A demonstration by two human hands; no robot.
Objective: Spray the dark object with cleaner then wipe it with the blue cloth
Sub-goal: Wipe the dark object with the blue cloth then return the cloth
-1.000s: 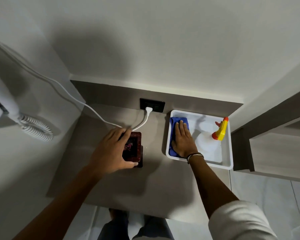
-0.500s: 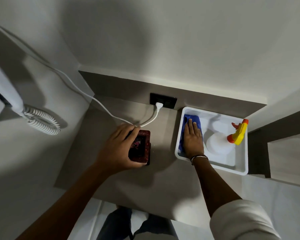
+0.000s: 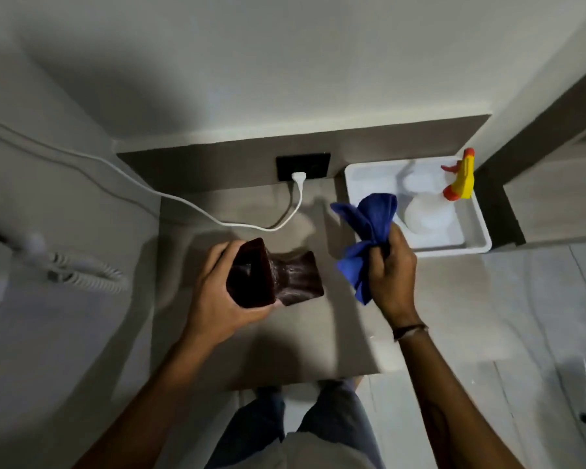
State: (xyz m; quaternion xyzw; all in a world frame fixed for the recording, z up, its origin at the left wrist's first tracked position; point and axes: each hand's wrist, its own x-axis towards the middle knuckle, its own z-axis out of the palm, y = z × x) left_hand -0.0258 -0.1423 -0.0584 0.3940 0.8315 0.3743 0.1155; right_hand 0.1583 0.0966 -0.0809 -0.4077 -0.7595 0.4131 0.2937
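Observation:
A dark brown wallet-like object (image 3: pixel 274 275) hangs open above the grey counter (image 3: pixel 285 350). My left hand (image 3: pixel 217 296) grips its left flap from the side. Just right of it, my right hand (image 3: pixel 391 269) is closed on the bunched blue cloth (image 3: pixel 366 231), which is lifted clear of the tray and does not touch the dark object. The spray bottle (image 3: pixel 430 211), clear with a yellow and orange head, stands in the white tray (image 3: pixel 477 218) at the back right.
A white cable (image 3: pixel 190 204) runs from a black wall socket (image 3: pixel 303 165) across the counter's back. A coiled white cord (image 3: pixel 82 272) hangs on the left wall. A wooden cabinet (image 3: pixel 555 184) borders the tray on the right. My legs show below the counter edge.
My right hand has lifted the blue cloth out of the tray and brought it left. My left hand has raised the dark object off the counter and it now hangs open.

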